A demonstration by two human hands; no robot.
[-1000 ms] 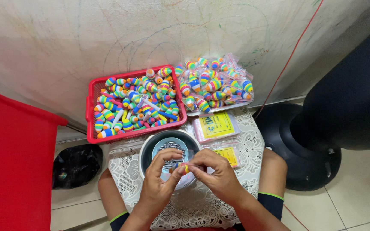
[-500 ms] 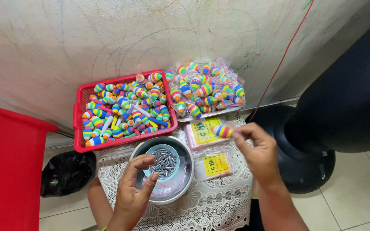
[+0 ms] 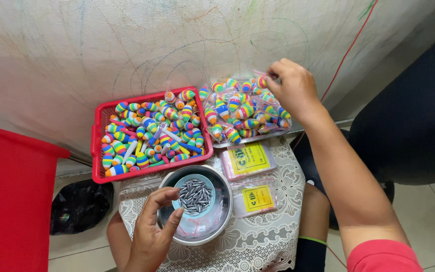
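My right hand (image 3: 294, 89) reaches out to the far edge of a pile of bagged rainbow-striped floats (image 3: 237, 117) and pinches one striped float (image 3: 262, 81) between thumb and fingers. My left hand (image 3: 152, 229) hovers at the near rim of a metal bowl (image 3: 226, 210), fingers apart and curled, with nothing in it. Inside the bowl, a heap of small grey metal weights (image 3: 195, 193) lies on a pale blue dish. A red plastic basket (image 3: 96, 146) to the left of the pile holds many loose striped floats (image 3: 147, 136).
Two small clear packets with yellow labels (image 3: 248, 160) (image 3: 258, 198) lie right of the bowl on a white lace cloth (image 3: 273, 239). A red surface (image 3: 11, 201) and a black bag (image 3: 79, 204) sit left; a large dark object (image 3: 414, 121) stands right, against a scribbled wall.
My two hands, together over the bowl a second ago, have parted. The right hand carried a striped float up and right to the bagged pile; the left stayed by the bowl.
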